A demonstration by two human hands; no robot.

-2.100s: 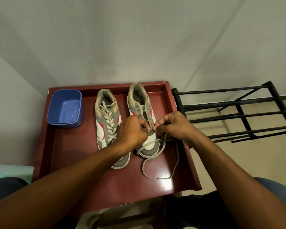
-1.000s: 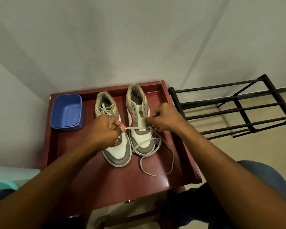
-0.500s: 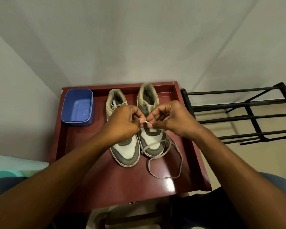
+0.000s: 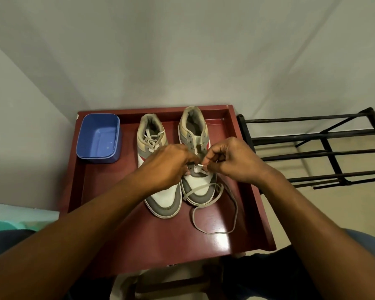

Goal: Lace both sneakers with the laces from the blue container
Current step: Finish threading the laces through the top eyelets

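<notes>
Two grey, white and red sneakers stand side by side on a dark red tray table (image 4: pixel 108 230), toes toward me. The left sneaker (image 4: pixel 160 191) is laced up. The right sneaker (image 4: pixel 195 135) has a grey lace (image 4: pixel 214 213) through its lowest eyelets, the slack looping on the table by its toe. My left hand (image 4: pixel 167 167) and my right hand (image 4: pixel 232 161) meet over the right sneaker's lower eyelets; each pinches the lace, and the white lace tip shows at my right fingertips. The blue container (image 4: pixel 97 138) sits at the table's far left corner, with nothing in it.
A black metal shoe rack (image 4: pixel 323 148) stands right of the table on a beige floor. Grey walls close in behind and on the left. My knees in dark trousers sit under the table's near edge.
Over the last second my hands came together from a spread, taut lace to meet above the lower eyelets. The view has shifted slightly; sneakers and container stay put.
</notes>
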